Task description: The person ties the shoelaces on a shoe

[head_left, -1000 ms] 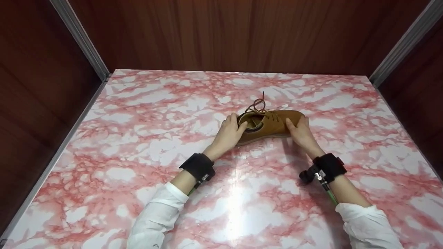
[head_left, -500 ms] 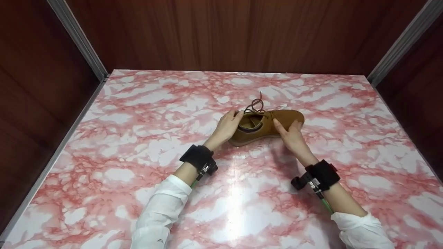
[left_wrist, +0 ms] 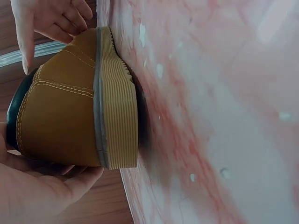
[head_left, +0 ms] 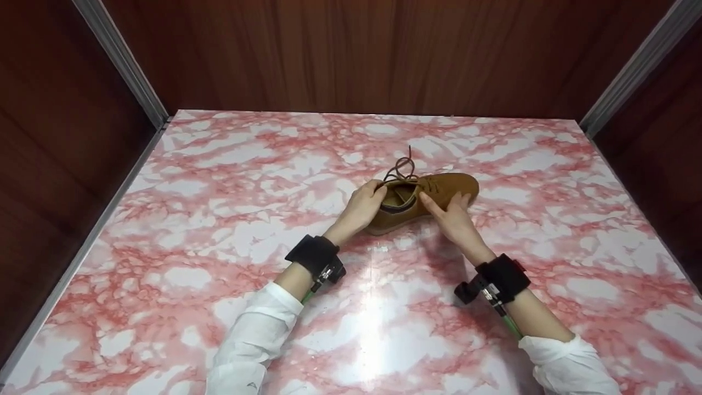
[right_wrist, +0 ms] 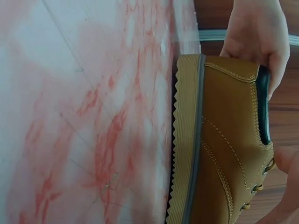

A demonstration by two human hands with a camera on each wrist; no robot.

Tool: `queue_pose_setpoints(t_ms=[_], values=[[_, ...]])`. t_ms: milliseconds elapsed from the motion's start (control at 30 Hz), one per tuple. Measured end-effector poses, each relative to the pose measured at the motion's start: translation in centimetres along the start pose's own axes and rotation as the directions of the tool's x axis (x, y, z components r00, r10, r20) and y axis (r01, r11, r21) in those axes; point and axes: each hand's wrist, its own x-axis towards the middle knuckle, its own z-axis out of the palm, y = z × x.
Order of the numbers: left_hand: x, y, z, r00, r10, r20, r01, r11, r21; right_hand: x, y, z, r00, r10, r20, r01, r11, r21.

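Toward the far half of the red-and-white tabletop (head_left: pixel 192 230), a little right of the middle in the head view, lies a tan shoe (head_left: pixel 408 214), heel to the left and toe to the right. Its opening faces up, and dark laces (head_left: pixel 407 178) loop loosely toward the far side. A dark collar (right_wrist: pixel 264 105) rims the opening; the ridged pale sole (left_wrist: pixel 119 126) faces the tabletop, though how much of it touches is hard to make out. The shoe's far side is hidden in the head view, and the right wrist view cuts off the toe.

The left hand (head_left: pixel 363 206) grips the heel, its fingers curled round the back and partly hidden, its thumb at the collar. The right hand (head_left: pixel 454 219) rests against the near side of the front part, thumb and fingers spread apart, the thumb near the laces and the fingers toward the toe; the fingertips are hard to see, and the right wrist view shows only the thumb side, cut off by the frame.

Black wristbands (head_left: pixel 313 255) circle both wrists, and white sleeves (head_left: pixel 255 329) run out of the lower edge. Glare washes out a near patch of the tabletop. Dark wood-grain panels (head_left: pixel 351 55) stand behind and to either side, their tops cut off, with grey metal strips (head_left: pixel 123 60) at the corners
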Motion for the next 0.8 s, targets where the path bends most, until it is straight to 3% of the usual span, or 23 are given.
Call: queue_pose_setpoints(t_ms=[133, 267, 400, 600, 800], values=[[-0.6, 0.2, 0.1, 1.0, 0.017, -0.004, -0.017, 1.0, 0.017, 1.8, 1.4, 1.6, 0.999, -0.011, -0.053, 0.011, 1.0, -0.002], [-1.2, 0.4, 0.2, 1.0, 0.013, -0.009, -0.013, 0.999, 0.051, 2.2, 1.4, 1.8, 0.998, -0.02, -0.061, 0.02, 1.0, -0.003], [-1.8, 0.6, 0.4, 1.0, -0.001, -0.019, 0.002, 0.998, 0.07, 1.0, 0.0, 0.6, 0.999, -0.032, -0.003, 0.032, 0.999, 0.0], [-2.3, 0.4, 0.8, 0.998, -0.006, -0.059, 0.011, 0.997, 0.081, -2.5, -3.9, -2.6, 0.993, -0.07, 0.094, 0.056, 0.988, 0.142], [-2.4, 0.3, 0.7, 0.998, -0.006, -0.068, 0.011, 0.998, 0.064, -1.3, -2.8, -1.9, 0.995, -0.083, 0.053, 0.073, 0.984, 0.165]])
